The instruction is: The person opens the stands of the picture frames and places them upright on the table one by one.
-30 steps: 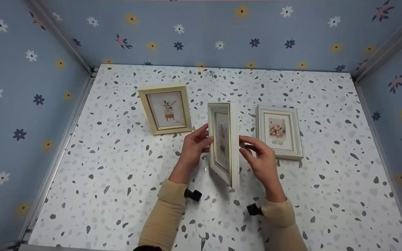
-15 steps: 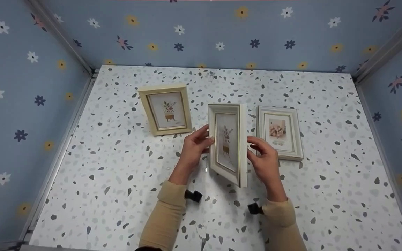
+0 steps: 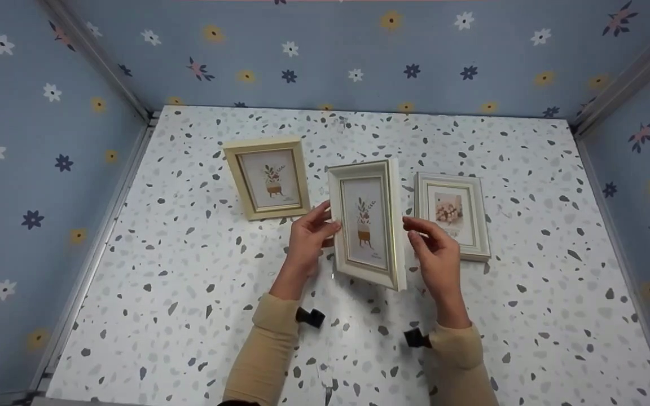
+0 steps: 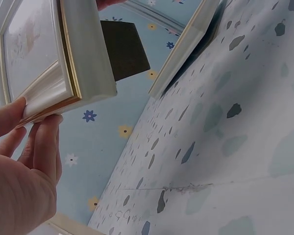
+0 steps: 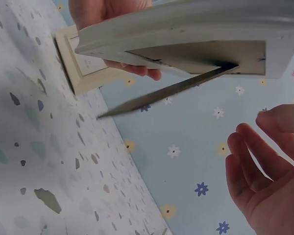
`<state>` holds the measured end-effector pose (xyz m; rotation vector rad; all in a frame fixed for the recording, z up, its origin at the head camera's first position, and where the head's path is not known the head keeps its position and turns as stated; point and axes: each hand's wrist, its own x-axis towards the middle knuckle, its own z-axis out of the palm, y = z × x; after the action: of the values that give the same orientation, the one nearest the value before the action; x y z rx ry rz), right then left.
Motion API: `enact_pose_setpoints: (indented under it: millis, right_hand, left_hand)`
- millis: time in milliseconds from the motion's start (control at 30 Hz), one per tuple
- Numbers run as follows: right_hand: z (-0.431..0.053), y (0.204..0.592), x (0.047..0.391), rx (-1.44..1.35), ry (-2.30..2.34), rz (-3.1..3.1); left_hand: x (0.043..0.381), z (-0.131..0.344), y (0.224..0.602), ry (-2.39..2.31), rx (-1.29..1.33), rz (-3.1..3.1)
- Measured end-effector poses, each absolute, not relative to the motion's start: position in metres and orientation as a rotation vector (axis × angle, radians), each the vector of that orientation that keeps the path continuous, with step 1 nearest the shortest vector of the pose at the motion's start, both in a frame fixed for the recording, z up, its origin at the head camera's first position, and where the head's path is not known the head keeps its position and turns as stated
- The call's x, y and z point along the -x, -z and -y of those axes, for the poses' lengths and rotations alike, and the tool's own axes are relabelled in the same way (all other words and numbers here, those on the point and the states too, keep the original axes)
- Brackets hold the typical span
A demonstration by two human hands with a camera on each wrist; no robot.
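A white picture frame (image 3: pixel 363 225) with gold trim and a potted-plant print is held up at the middle of the table. My left hand (image 3: pixel 305 242) grips its left edge, thumb on the front and fingers behind, as the left wrist view also shows. From the frame's back a brown stand leg (image 5: pixel 166 93) sticks out at an angle. My right hand (image 3: pixel 438 254) is beside the frame's right edge, fingers loosely bent and holding nothing. In the right wrist view a gap separates that hand (image 5: pixel 269 181) from the frame.
At the left, a cream-gold picture frame (image 3: pixel 268 208) with a similar plant print stands propped up. Another whitish frame (image 3: pixel 474 225) with a pink flower picture lies at the right, partly behind my right hand. Blue floral walls (image 3: pixel 325 51) bound the speckled table (image 3: pixel 189 316) at the back and sides.
The white frame has turned, so its front faces the head camera more, and its bottom edge has risen. My right hand has come off its right edge and shifted slightly right.
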<state>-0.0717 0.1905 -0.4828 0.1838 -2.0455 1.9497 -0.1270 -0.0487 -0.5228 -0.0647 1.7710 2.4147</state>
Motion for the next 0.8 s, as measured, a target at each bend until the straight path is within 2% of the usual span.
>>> enact_pose_setpoints:
  millis: [633,800]
  right_hand:
    - [-0.192,0.475,0.068,-0.096,-1.878,2.012]
    - [-0.186,0.461,0.064,-0.094,-1.849,2.013]
  left_hand:
    - [0.118,0.049,0.514,-2.374,-0.027,-1.974]
    - [0.114,0.048,0.510,-2.365,-0.019,-2.091]
